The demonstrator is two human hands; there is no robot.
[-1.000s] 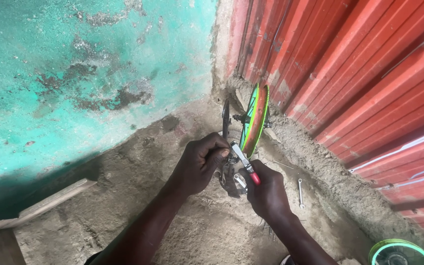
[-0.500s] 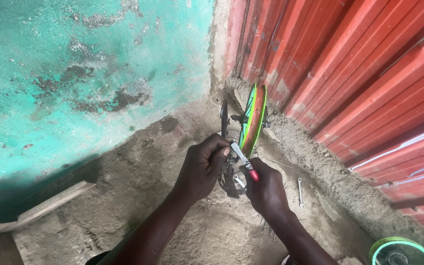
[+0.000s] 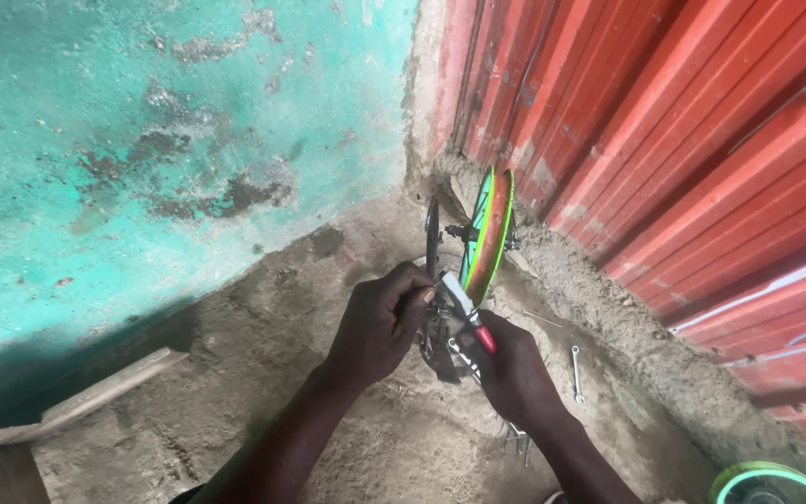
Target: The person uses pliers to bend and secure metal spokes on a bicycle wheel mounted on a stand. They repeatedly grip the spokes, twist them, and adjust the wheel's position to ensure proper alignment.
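1. Just one view here, from the head cam, looking steeply down and a bit forward into a corner.
2. It faces where the teal wall [image 3: 142, 140] meets the red metal shutter [image 3: 683, 121], with the sandy floor [image 3: 282, 373] filling the lower half.
3. Pretty close in: both forearms enter from the bottom edge and the hands sit just below centre.
4. With a single camera, no second view shares any part of the scene.

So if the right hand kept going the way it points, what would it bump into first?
Probably the small green and orange wheel, which stands just beyond the right hand and its red-handled tool. Depth is hard to judge.
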